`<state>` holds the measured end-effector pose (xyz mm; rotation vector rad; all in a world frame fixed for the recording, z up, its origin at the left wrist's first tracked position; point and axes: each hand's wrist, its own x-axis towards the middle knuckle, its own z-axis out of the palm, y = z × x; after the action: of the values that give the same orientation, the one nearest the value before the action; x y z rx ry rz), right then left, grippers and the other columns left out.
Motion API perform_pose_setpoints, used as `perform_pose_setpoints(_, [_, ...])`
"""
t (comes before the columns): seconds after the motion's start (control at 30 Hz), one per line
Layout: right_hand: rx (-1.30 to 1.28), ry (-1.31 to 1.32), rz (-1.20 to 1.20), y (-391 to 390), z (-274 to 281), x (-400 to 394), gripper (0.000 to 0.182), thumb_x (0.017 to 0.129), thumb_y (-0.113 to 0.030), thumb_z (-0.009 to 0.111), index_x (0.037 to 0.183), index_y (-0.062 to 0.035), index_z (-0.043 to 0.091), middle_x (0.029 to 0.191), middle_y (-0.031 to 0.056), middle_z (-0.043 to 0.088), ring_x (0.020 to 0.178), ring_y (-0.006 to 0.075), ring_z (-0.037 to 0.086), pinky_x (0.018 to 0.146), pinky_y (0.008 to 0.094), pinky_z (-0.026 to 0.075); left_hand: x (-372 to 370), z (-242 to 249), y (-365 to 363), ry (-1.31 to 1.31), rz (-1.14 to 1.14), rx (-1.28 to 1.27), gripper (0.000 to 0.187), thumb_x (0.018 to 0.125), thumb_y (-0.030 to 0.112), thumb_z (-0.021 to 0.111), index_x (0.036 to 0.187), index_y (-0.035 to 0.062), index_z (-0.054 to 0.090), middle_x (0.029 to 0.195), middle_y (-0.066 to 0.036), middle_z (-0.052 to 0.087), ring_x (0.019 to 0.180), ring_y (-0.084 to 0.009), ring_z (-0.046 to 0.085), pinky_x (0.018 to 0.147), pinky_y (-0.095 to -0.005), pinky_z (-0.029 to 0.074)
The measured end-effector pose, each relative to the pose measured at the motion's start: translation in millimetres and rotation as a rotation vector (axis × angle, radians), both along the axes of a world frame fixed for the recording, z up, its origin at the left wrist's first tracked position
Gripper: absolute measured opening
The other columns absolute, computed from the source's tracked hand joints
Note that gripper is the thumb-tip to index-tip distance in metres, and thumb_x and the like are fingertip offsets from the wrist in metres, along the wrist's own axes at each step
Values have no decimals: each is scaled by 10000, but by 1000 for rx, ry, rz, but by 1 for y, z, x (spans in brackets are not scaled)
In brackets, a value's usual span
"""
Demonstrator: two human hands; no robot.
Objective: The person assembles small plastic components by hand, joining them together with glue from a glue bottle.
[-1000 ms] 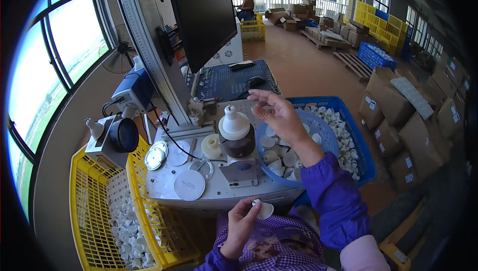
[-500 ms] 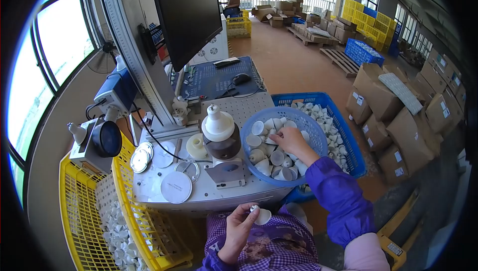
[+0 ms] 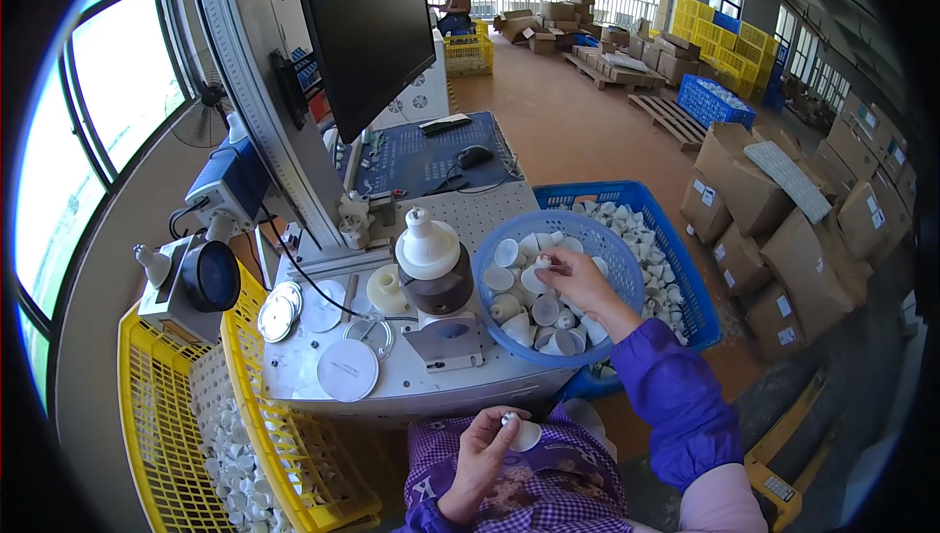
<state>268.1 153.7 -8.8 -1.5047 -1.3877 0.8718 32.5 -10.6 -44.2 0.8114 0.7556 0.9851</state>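
Note:
Low in front of my apron, my left hand (image 3: 482, 452) pinches a white, cone-shaped bulb housing (image 3: 526, 436) by its narrow end, its wide end facing right. My right hand (image 3: 578, 278) is over the blue round basket (image 3: 627, 323), fingers closed on the narrow tip of another bulb housing (image 3: 534, 280). Many similar white housings lie jumbled in the basket around it. Left of the basket, a white bulb-shaped piece (image 3: 428, 247) stands upright on a dark round holder (image 3: 438, 290).
A blue crate (image 3: 700, 298) of housings sits behind the round basket. At the left stands a yellow crate (image 3: 245, 406) with more. White discs (image 3: 348, 369), a mouse (image 3: 475, 155) and a monitor (image 3: 367, 44) are on the bench. A person (image 3: 453, 4) sits far back.
My right hand has drawn slightly back and up, with a housing now visible in its fingers. My left hand has shifted slightly right and down with its housing.

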Motion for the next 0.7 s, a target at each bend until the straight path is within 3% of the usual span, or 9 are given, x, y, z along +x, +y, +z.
perform_pose_setpoints(0.07, [-66, 204, 62, -12, 10, -4, 224, 885, -114, 612, 1102, -64, 582, 967, 1, 613, 841, 79, 547, 676, 241, 440, 1, 0, 0, -35, -18, -7, 157, 942, 146, 541, 1040, 24, 543, 1032, -94, 627, 891, -125, 578, 818, -260, 462])
perform_pose_setpoints(0.23, [-39, 328, 95, -33, 20, -14, 187, 914, -118, 569, 1099, -89, 567, 993, -14, 609, 854, 62, 535, 683, 219, 423, -1, -5, -1, -116, -13, -38, 187, 970, 169, 488, 1083, 22, 514, 996, -93, 616, 905, -109, 564, 816, -247, 453])
perform_pose_setpoints(0.37, [5, 408, 16, -49, 21, -24, 171, 911, -116, 574, 1079, -88, 575, 999, -20, 604, 855, 56, 534, 684, 206, 410, -2, -4, -3, -124, 14, -88, 197, 956, 170, 523, 1090, 26, 511, 972, -78, 617, 869, -104, 563, 799, -242, 456])
perform_pose_setpoints(0.47, [128, 420, -26, -62, 15, -34, 175, 895, -111, 596, 1067, -75, 583, 990, -20, 600, 861, 54, 535, 677, 204, 408, 0, -1, -5, -53, 54, -108, 187, 901, 139, 617, 1032, 29, 541, 904, -40, 615, 770, -78, 555, 705, -213, 461])
perform_pose_setpoints(0.57, [172, 464, -72, -73, 10, -43, 220, 862, -91, 644, 1070, -49, 587, 985, 1, 597, 885, 78, 546, 744, 222, 436, -1, -5, -4, 30, 83, -135, 138, 787, 20, 723, 804, 50, 589, 805, 13, 592, 672, -49, 541, 578, -185, 430])
perform_pose_setpoints(0.7, [217, 466, -128, -82, 13, -51, 264, 841, -91, 674, 1083, -32, 585, 987, 19, 601, 896, 94, 556, 776, 241, 455, -12, 13, 6, 167, 129, -26, 141, 799, 33, 715, 753, 55, 584, 812, 17, 590, 667, -40, 526, 568, -176, 405])
